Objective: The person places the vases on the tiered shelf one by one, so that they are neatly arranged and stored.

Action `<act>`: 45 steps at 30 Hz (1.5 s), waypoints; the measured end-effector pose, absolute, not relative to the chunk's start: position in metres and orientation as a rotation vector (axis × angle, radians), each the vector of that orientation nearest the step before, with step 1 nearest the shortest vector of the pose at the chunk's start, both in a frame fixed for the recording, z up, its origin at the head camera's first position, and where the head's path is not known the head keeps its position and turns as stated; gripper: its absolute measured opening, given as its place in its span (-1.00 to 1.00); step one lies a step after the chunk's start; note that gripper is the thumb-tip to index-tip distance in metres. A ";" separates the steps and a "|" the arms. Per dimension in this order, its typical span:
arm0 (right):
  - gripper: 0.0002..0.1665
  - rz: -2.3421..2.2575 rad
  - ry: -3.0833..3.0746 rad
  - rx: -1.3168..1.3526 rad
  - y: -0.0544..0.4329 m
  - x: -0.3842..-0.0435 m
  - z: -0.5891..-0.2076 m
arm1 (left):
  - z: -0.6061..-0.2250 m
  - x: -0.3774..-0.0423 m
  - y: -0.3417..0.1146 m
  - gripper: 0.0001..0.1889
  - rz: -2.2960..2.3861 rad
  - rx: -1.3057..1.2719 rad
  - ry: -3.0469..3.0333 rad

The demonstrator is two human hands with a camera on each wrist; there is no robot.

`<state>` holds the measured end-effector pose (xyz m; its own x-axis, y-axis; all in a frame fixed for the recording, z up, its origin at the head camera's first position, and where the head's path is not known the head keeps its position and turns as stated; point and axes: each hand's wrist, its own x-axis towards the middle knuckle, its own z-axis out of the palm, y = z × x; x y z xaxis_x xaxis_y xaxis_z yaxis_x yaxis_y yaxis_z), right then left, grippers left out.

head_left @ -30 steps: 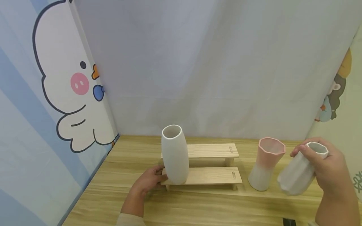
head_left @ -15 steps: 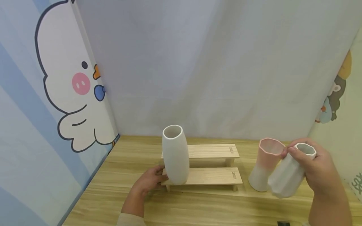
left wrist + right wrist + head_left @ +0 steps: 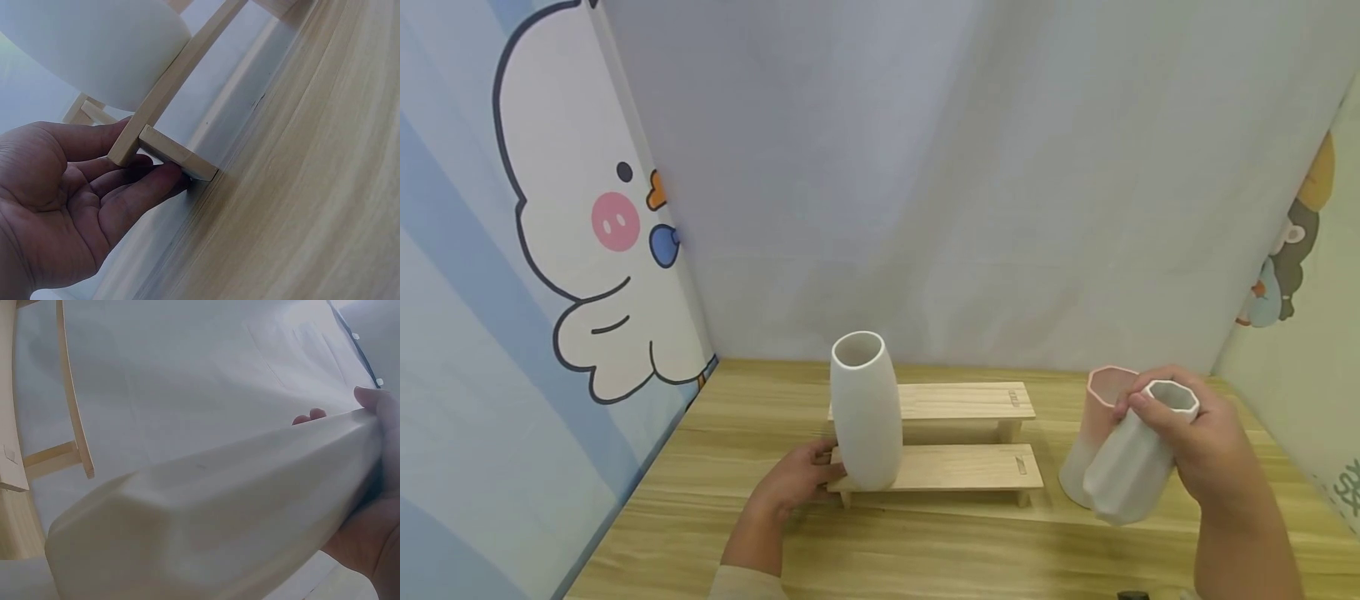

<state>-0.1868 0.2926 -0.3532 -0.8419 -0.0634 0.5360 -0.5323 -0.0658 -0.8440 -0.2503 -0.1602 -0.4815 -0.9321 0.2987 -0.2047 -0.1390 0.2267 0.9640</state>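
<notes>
My right hand grips a white faceted vase near its rim and holds it tilted above the table. Behind it stands a pink-and-white vase, partly covered by the held one. On the left, a smooth tall white vase stands upright on the lower step of a two-step wooden stand. My left hand holds the left end of that lower step. The left wrist view shows its fingers curled at the stand's leg, under the plank.
The stand's upper step lies behind the lower one. A grey-white curtain hangs at the back of the wooden table. A printed cloth borders the left side. A small dark object shows at the bottom edge.
My right hand has carried the white faceted vase leftward, so it now overlaps the pink-and-white vase in view. The left hand and the stand have stayed in place.
</notes>
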 end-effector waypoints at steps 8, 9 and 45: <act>-0.77 1.952 -1.942 0.554 0.281 -0.188 -0.353 | -0.483 -0.251 -0.161 -0.25 1.752 0.155 2.164; -0.77 1.952 -1.933 0.563 0.280 -0.189 -0.353 | -0.484 -0.252 -0.162 -0.25 1.752 0.159 2.164; -0.91 1.707 -1.993 0.521 0.237 -0.215 -0.372 | -0.480 -0.251 -0.160 -0.29 1.731 0.161 2.174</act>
<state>-0.2146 0.2374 -0.3720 -0.8216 0.0118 0.5699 -0.5613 0.1572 -0.8125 -0.2508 -0.1602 -0.4799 -0.9300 0.3057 -0.2041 -0.1304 0.2448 0.9608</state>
